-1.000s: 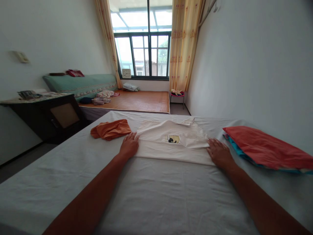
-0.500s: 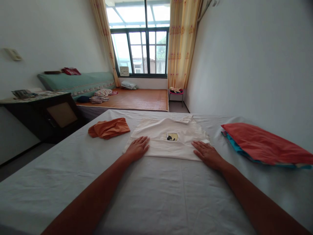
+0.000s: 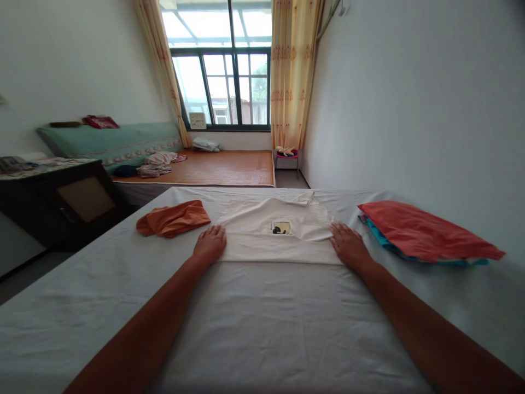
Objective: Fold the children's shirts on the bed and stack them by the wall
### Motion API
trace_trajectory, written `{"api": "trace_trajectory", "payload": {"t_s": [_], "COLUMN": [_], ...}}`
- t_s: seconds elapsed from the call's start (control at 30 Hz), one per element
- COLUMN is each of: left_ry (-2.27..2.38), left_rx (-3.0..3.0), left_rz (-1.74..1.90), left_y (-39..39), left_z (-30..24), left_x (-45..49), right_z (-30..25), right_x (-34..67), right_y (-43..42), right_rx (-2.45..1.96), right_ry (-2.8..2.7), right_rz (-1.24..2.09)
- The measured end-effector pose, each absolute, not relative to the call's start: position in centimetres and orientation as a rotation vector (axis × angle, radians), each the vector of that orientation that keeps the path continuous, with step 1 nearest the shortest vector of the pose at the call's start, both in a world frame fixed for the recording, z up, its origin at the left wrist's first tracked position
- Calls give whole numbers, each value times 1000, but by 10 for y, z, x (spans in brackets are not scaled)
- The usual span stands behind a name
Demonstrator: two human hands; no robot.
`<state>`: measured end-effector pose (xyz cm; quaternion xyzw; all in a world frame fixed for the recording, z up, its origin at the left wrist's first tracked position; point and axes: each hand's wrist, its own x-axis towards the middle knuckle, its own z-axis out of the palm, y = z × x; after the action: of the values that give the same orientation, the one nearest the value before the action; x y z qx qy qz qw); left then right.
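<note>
A white shirt [image 3: 252,247] with a small yellow and black print lies on the white sheet in front of me, its near part folded over into a straight band. My left hand [image 3: 210,242] rests palm down at the left end of that band, fingers stretched forward and touching the cloth. At the right end lies my right hand [image 3: 348,242], also palm down, with its fingers extended over the shirt's edge. Neither hand visibly pinches the fabric. An orange cloth [image 3: 174,219] lies crumpled to the left of my left hand.
Folded red and blue cloths [image 3: 426,232] lie on the white sheet [image 3: 262,323] at the right, near the wall. Beyond is a bed with a brown mat [image 3: 229,167] and some clothes. A dark cabinet [image 3: 53,202] stands left; a small stool [image 3: 287,156] is by the curtain.
Both hands have slid outward from on top of the folded band to the shirt's two side edges. The view has turned slightly to the right.
</note>
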<state>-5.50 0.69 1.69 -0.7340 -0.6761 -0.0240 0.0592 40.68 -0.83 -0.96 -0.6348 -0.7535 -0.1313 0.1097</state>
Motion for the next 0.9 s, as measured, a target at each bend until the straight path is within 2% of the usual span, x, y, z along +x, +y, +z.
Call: {"api": "trace_trajectory", "payload": {"t_s": [0.17, 0.33, 0.63, 0.9], "left_ry": [-1665, -1590, -1901, -2011], "left_rx": [-2626, -2863, -2580, -2357], "left_rz": [-60, -31, -88, -221], "left_y": [12, 33, 79, 104], "left_z": [28, 19, 9, 12], "left_x": [-7, 29, -14, -31], "right_z": [12, 15, 1, -9], "right_x": [338, 301, 360, 369], "right_y": [-6, 19, 72, 78], "right_rx": [-1499, -1447, -1743, -1746], "right_ry": [-2593, -2665, -2499, -2425], "right_rz": [-53, 271, 126, 9]}}
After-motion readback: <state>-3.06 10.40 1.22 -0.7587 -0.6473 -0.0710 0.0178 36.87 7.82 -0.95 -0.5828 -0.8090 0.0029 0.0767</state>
